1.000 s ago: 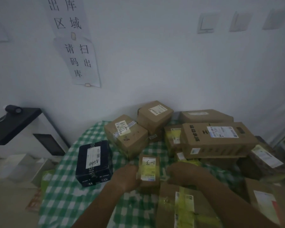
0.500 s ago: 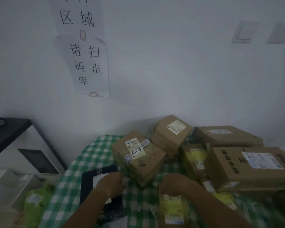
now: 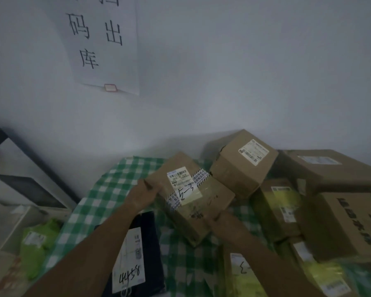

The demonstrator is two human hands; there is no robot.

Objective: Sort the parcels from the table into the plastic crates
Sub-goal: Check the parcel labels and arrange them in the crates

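Since half a second ago both hands left the navy box and the small yellow-taped carton and moved up to the taped cardboard box [image 3: 191, 198]. Left hand [image 3: 142, 195] grips its far-left corner, fingers curled over the edge. Right hand [image 3: 217, 217] is pressed against the near-right side; fingers hidden behind the box, so can't tell how they lie. The box sits tilted on the green-checked desk [image 3: 107, 189], one end raised (lift looks underway, my read).

Progress: early. No plastic crate in view, and most parcels remain on the desk: navy box [image 3: 147, 228], yellow-taped carton [image 3: 242, 273], tilted brown box [image 3: 244, 163], long carton [image 3: 338, 228] and more at right. A green bag [image 3: 39, 243] lies off the desk's left edge.

Writing: held box's label has handwritten "5-3" plus printed warning tape (unreadable). Navy box's label reads "4458". Yellow-taped carton is marked "3-", rest cut off. Wall notice [image 3: 103, 39] shows 码 出 库.
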